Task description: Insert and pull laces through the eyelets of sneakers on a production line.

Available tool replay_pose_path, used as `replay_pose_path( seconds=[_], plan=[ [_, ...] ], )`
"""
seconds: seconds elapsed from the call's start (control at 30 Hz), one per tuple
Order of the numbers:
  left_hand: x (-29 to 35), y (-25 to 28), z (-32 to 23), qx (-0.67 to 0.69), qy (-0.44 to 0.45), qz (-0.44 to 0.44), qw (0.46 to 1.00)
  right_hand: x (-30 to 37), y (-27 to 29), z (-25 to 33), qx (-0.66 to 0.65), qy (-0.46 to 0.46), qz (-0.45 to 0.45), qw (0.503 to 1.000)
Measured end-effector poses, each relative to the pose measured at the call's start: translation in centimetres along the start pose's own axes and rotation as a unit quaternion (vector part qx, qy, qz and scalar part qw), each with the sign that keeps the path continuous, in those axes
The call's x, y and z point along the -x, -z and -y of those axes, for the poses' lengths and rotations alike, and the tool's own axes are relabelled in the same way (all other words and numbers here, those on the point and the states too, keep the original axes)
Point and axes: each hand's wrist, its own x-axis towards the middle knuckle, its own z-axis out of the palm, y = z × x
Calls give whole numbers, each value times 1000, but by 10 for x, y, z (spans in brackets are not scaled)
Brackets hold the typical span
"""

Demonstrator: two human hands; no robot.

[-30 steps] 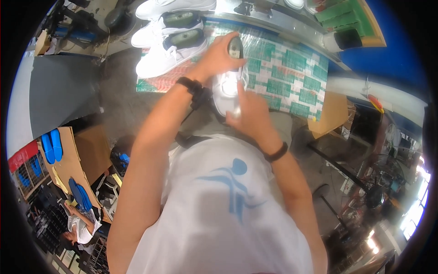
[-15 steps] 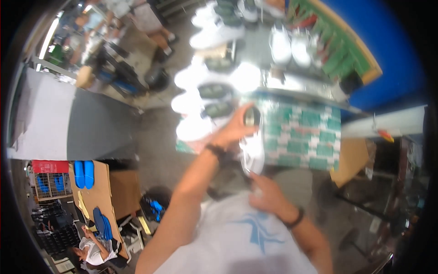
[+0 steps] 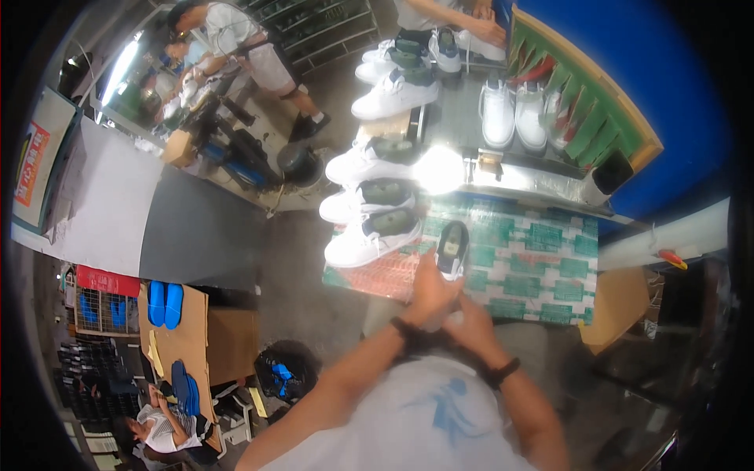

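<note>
A white sneaker (image 3: 452, 271) with a dark lining is in front of my body, its heel pointing away from me. My left hand (image 3: 433, 294) is closed around its left side. At the toe end, my right hand (image 3: 471, 320) is closed against the shoe, its fingers partly hidden. Beneath the sneaker lies the near edge of a bench top (image 3: 542, 275) covered with green-and-white patterned sheeting. Left of it on the bench, several white sneakers (image 3: 367, 245) stand in a row, toes to the left.
A bright lamp (image 3: 441, 169) shines beyond the bench. Farther back, a pair of white sneakers (image 3: 498, 118) stands beside a green rack (image 3: 585, 98) with a wooden edge. A co-worker's hands (image 3: 488, 30) are at the far end. Blue slippers (image 3: 165, 304) lie on cardboard at left.
The sneaker has turned less of its upper toward me, and both hands have come closer together around its toe end. My view has shifted, so the bench appears lower.
</note>
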Motion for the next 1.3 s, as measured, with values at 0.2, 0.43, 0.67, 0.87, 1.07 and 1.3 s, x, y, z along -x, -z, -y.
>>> replay_pose_path(
  seconds=[0.2,0.43,0.67,0.87,1.07,1.3],
  plan=[
    [-20,64,-31,159,202,82,963,-26,49,-44,-2,-115,-120,986],
    [-51,144,-100,390,145,57,907,-73,90,-107,156,-24,-221,962],
    [-246,249,-162,-8,-137,18,990,-82,80,-129,244,-22,-260,934],
    [-408,251,-101,-183,-165,152,957,-89,88,-124,255,2,-285,924],
    [-441,212,-74,-319,-122,203,918,-90,88,-125,248,-20,-282,927],
    [-434,36,-191,-256,-289,140,912,-87,89,-130,242,-13,-288,927]
  ],
)
